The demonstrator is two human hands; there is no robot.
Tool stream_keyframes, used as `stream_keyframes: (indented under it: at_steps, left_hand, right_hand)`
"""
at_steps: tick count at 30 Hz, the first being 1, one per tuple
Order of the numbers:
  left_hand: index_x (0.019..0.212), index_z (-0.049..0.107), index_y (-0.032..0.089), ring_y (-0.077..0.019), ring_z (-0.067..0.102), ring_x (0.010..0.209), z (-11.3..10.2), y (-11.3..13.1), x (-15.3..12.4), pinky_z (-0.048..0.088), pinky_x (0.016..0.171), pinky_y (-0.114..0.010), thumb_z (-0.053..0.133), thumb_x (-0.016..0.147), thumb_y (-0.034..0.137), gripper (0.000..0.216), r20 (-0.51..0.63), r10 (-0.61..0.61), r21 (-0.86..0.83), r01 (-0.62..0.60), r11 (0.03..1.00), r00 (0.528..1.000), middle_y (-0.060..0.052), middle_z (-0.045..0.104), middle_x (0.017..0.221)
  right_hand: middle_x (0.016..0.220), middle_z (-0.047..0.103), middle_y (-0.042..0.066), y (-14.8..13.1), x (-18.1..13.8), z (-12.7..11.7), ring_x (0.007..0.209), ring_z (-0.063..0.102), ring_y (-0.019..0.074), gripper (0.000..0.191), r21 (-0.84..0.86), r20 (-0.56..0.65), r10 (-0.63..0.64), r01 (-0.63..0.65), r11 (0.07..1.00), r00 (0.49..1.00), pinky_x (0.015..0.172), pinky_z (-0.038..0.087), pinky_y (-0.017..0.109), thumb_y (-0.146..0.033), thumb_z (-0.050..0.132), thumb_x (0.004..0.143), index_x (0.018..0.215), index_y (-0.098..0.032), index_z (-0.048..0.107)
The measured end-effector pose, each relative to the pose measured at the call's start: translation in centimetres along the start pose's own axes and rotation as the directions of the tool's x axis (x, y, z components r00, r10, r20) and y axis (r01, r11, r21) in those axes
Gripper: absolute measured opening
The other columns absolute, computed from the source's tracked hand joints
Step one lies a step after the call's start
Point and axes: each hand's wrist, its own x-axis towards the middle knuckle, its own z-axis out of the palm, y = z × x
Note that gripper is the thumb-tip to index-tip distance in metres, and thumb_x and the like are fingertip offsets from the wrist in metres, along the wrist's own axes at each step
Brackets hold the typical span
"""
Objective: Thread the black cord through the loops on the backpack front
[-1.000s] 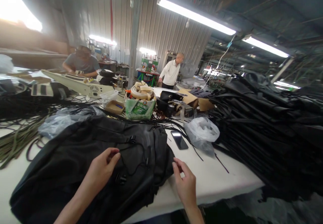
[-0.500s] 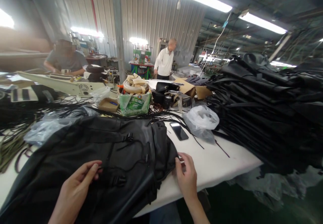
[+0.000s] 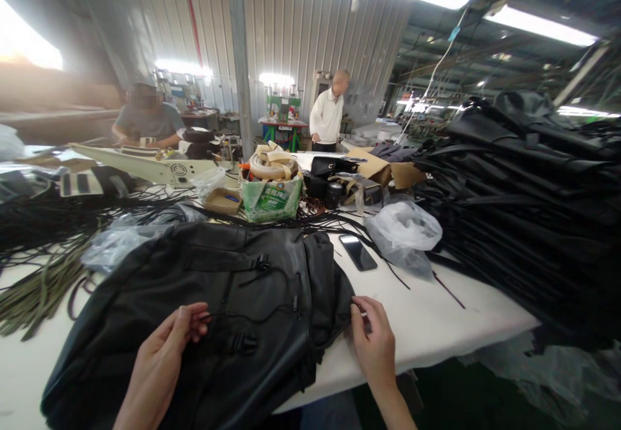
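A black backpack (image 3: 160, 275) lies flat on the white-covered table (image 3: 436, 313), with buckles and a thin black cord (image 3: 264, 315) on its front. My left hand (image 3: 167, 352) is closed in a pinch on the end of that cord, above the bag's front. At the bag's right end, my right hand (image 3: 376, 339) pinches the edge of the black fabric between thumb and fingers. One black buckle (image 3: 244, 343) lies between the hands, and another buckle (image 3: 261, 262) sits further up the bag. Part of the bag's lower side is hidden behind my left hand and wrist.
A phone (image 3: 358, 252) and a clear plastic bag (image 3: 405, 229) lie beyond my right hand. Black bags are piled high (image 3: 524, 223) on the right. Behind the backpack stand a green box (image 3: 272, 200) and loose straps. Two people are further back.
The camera has turned slightly left, so the scene appears further right. Both hands keep their pinches, the left on the cord and the right on the bag's edge.
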Motion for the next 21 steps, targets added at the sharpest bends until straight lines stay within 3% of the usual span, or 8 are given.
stream_keyframes:
  at_steps: [6, 21]
  left_hand:
    - [0.110, 0.085, 0.012, -0.0206, 0.069, 0.090, 0.35, 0.96, -0.58, 0.057, 0.078, -0.023, 0.099, 0.055, 0.083, 0.091, -0.042, -0.061, -0.145, 0.055, 0.988, 0.997, -0.017, 0.081, 0.108]
    - [0.107, 0.084, 0.012, -0.0184, 0.066, 0.089, 0.16, 0.70, -0.58, 0.058, 0.075, -0.020, 0.104, 0.053, 0.074, 0.085, -0.052, -0.050, -0.212, 0.038, 0.976, 0.997, -0.014, 0.079, 0.100]
  right_hand:
    - [0.127, 0.073, 0.014, 0.09, 0.01, 0.05, 0.117, 0.071, 0.0316, 0.030, 0.000, 0.000, -0.002, 0.002, 1.000, 1.000, 0.093, 0.063, 0.044, -0.045, 0.059, 0.113, 0.121, -0.024, 0.078]
    - [0.125, 0.074, 0.014, 0.18, 0.10, 0.03, 0.116, 0.071, 0.0304, 0.030, 0.003, -0.005, -0.039, 0.039, 0.999, 0.999, 0.093, 0.063, 0.043, -0.046, 0.059, 0.114, 0.120, -0.023, 0.078]
